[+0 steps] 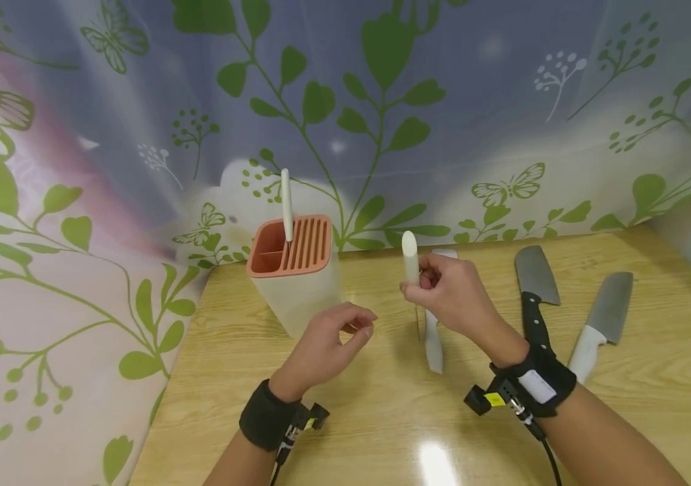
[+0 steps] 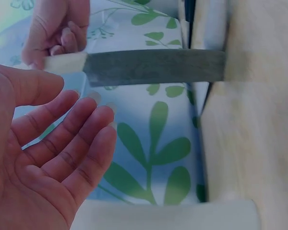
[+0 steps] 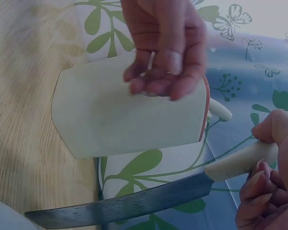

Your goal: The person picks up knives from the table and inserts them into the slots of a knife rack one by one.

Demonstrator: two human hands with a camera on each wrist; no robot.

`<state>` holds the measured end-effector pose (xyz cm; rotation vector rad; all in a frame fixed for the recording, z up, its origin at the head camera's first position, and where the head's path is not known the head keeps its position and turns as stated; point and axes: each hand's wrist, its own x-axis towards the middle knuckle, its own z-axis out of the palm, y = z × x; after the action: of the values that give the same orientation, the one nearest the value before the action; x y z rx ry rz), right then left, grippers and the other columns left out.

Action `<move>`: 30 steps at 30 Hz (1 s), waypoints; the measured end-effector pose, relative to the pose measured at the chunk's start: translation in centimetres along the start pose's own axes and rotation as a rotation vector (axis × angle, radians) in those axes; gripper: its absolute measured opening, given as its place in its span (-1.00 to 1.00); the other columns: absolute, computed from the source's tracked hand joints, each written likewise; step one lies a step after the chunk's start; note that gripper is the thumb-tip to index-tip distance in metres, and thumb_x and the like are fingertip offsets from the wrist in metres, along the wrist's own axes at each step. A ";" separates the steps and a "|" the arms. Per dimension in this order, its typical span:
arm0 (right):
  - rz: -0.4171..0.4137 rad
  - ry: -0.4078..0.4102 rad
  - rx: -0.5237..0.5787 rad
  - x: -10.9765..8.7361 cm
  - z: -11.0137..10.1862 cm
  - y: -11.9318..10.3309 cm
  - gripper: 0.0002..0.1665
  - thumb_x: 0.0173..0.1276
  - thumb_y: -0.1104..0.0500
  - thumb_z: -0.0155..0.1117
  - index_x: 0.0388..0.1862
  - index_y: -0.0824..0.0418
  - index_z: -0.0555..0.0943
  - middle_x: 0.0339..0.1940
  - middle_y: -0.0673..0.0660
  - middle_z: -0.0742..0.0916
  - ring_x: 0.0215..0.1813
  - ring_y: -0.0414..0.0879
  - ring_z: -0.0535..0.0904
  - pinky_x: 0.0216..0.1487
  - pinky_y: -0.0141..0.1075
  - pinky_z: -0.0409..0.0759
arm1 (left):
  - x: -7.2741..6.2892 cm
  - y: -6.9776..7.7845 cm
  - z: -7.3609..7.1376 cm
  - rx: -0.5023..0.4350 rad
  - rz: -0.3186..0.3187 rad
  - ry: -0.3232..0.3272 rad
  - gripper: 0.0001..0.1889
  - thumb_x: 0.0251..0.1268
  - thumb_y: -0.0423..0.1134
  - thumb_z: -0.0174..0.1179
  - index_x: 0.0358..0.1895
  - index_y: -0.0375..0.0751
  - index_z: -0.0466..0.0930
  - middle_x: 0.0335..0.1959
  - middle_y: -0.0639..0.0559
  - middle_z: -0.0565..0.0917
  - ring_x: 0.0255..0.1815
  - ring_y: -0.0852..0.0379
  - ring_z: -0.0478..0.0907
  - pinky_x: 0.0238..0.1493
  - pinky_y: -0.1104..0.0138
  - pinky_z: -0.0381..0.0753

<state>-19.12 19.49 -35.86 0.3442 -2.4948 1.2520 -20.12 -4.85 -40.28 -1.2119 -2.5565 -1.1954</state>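
Note:
My right hand grips a knife by its white handle. The blade points down toward the table and shows its broad grey side in the right wrist view. My left hand holds nothing, its fingers loosely bent in front of a white knife block. The block has an orange slotted top. One white-handled utensil stands in it, its lower part hidden inside. Just behind the held knife, another white-handled knife lies on the table, partly covered by my right hand.
To the right lie a cleaver with a black handle and a broad knife with a white handle, near my right wrist. A leaf-patterned cloth hangs behind the wooden table and along its left side.

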 end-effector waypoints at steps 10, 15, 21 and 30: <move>0.038 -0.033 -0.007 0.0 0.6 1.7 -0.79 0.22 0.10 0.42 -0.43 0.21 0.61 -0.63 0.02 0.56 -0.57 -0.12 0.42 -0.57 -0.34 0.35 | 3.5 2.8 -0.3 -0.017 0.033 0.075 -0.76 0.48 -0.26 0.10 0.09 -0.21 0.59 -0.16 0.06 0.63 -0.16 0.21 0.61 -0.08 0.29 0.66; 0.004 -0.034 0.001 0.0 0.8 2.0 -0.72 0.22 0.05 0.48 -0.45 0.21 0.62 -0.64 0.01 0.56 -0.57 -0.13 0.42 -0.57 -0.33 0.37 | 5.0 4.1 -0.1 -0.075 0.025 0.148 -0.68 0.42 -0.25 0.17 0.17 -0.23 0.56 0.01 -0.05 0.61 -0.16 0.14 0.64 -0.12 0.33 0.68; -0.037 -0.042 0.008 -0.1 0.8 2.1 -0.76 0.24 0.07 0.47 -0.44 0.20 0.64 -0.64 -0.01 0.55 -0.58 -0.15 0.40 -0.57 -0.36 0.34 | 6.4 4.5 -0.4 -0.149 0.003 0.153 -0.57 0.35 -0.24 0.27 0.24 -0.23 0.52 0.07 -0.10 0.58 -0.07 0.03 0.64 -0.08 0.24 0.69; -0.065 -0.072 0.021 -0.2 0.9 1.9 -0.78 0.28 0.10 0.43 -0.43 0.20 0.64 -0.63 -0.02 0.53 -0.55 -0.14 0.38 -0.55 -0.35 0.32 | 7.4 4.7 -0.5 -0.165 0.029 0.111 -0.64 0.31 -0.24 0.31 0.14 -0.21 0.62 -0.07 0.02 0.68 -0.07 0.16 0.64 -0.10 0.37 0.68</move>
<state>-19.84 19.89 -37.86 0.4802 -2.5107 1.2619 -22.11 1.29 -34.31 -1.1723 -2.3936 -1.4478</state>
